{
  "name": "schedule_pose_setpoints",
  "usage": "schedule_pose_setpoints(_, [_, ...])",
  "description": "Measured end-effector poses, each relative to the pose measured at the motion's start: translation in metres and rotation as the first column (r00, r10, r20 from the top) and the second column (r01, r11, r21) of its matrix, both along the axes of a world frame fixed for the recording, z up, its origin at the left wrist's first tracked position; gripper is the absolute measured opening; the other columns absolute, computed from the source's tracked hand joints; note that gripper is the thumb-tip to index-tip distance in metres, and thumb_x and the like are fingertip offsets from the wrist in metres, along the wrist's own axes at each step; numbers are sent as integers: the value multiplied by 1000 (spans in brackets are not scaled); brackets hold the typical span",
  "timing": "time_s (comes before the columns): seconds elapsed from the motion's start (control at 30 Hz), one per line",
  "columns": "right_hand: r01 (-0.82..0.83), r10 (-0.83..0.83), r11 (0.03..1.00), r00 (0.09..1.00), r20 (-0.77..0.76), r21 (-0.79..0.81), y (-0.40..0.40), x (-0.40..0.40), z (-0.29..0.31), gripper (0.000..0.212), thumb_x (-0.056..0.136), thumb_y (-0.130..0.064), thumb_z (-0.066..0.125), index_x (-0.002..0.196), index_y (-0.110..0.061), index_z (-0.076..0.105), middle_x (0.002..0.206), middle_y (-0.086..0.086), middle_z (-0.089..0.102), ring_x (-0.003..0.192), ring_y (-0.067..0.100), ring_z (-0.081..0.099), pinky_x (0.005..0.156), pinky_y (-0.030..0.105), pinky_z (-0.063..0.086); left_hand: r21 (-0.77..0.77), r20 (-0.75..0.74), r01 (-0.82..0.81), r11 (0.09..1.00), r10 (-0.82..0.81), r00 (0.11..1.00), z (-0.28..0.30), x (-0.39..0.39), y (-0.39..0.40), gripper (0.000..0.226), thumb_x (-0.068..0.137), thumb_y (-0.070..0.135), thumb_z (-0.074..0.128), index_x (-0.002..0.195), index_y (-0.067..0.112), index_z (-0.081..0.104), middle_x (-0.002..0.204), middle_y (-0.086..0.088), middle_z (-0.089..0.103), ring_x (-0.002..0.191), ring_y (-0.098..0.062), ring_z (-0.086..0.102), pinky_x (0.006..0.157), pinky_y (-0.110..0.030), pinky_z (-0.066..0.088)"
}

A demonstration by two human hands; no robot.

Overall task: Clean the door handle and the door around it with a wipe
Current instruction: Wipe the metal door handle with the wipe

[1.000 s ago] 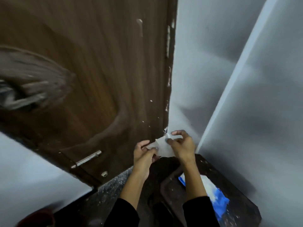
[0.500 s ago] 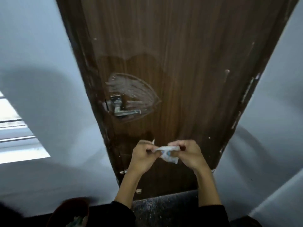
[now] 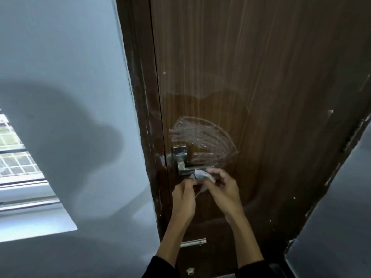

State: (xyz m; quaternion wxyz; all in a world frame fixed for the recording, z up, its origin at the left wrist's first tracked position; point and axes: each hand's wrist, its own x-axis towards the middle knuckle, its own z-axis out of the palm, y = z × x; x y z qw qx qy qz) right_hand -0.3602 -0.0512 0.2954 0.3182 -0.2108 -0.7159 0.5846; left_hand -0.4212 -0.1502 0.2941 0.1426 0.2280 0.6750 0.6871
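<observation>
A dark brown wooden door (image 3: 261, 77) fills the middle of the view. Its metal lever handle (image 3: 181, 161) sits near the left edge, with a whitish streaky smear (image 3: 202, 141) on the wood above and right of it. A crumpled white wipe (image 3: 201, 176) is pinched between both hands just below the lever, whose right end it hides. My left hand (image 3: 183, 197) grips the wipe's left side. My right hand (image 3: 224, 192) grips its right side, fingers curled.
A pale wall (image 3: 70, 97) stands left of the door frame (image 3: 140, 117), with a bright window (image 3: 16, 157) at the far left. A small metal bolt (image 3: 193, 242) sits low on the door. Another grey wall (image 3: 341, 207) closes in at the right.
The view has swung up from the door's bottom corner to the handle. Both hands, still holding the wipe, have risen from below to right under the lever.
</observation>
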Motion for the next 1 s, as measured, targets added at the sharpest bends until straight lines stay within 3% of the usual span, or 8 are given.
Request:
schedule_pose_setpoints(0.13, [-13,16,1000,994,-106,28,-7,-21,-12,17,80,-17,70,91,-31,72,91,-10,73,90,5,66,72,19,53,48,178,65,997,-73,981,-7,-29,-5,57,103,31,24,80,22,75,85,1,75,88,-15,69,74,-20,50])
schedule_pose_setpoints(0.2, [119,-124,992,973,-196,-34,-16,-28,-22,21,81,-9,69,88,-29,72,87,-11,74,86,4,67,67,15,51,71,308,31,997,-51,950,-15,-38,-9,55,103,34,28,80,15,74,84,-5,75,83,-19,70,72,-26,51])
schedule_pose_setpoints(0.33, [516,-545,838,777,-314,-178,-27,-40,-36,21,80,-4,68,93,-20,70,95,-2,70,91,9,66,73,21,54,134,610,-50,990,-42,792,-27,-52,-12,43,101,37,35,92,6,65,94,-14,70,90,-27,66,74,-33,50])
schedule_pose_setpoints(0.43, [614,-617,776,689,-380,-146,-31,-55,-34,20,80,-6,68,96,-19,69,100,1,64,92,4,63,74,13,51,283,744,-64,957,-176,644,-25,-61,-10,49,99,44,36,105,3,61,107,-20,68,102,-31,63,85,-37,50])
schedule_pose_setpoints(0.63, [553,-458,715,832,-312,427,-48,-75,-52,25,77,4,69,99,-8,71,99,2,65,90,12,62,78,13,48,435,795,-132,891,-311,522,-14,-67,1,64,95,52,37,124,-2,56,107,-19,67,97,-26,61,84,-34,48])
schedule_pose_setpoints(0.8, [706,-633,688,697,-336,168,-21,-65,-44,23,78,6,66,93,-9,70,91,0,66,82,13,65,73,2,44,447,795,-128,886,-327,511,-19,-68,3,73,93,59,34,127,-4,51,122,-24,62,113,-32,60,92,-36,45])
schedule_pose_setpoints(0.93, [567,-473,775,813,-338,278,-49,-73,-51,26,78,9,65,97,-7,70,96,3,67,88,5,63,78,5,45,453,784,-64,889,-363,503,-25,-70,4,79,87,65,36,123,-3,56,121,-19,63,98,-25,65,76,-29,51])
schedule_pose_setpoints(1.0, [591,-487,771,787,-378,238,-52,-72,-51,25,79,9,64,98,-7,70,97,3,66,90,3,62,78,8,47,457,771,-30,889,-379,511,-27,-72,4,80,86,66,35,120,-3,58,114,-20,67,90,-25,67,79,-32,54])
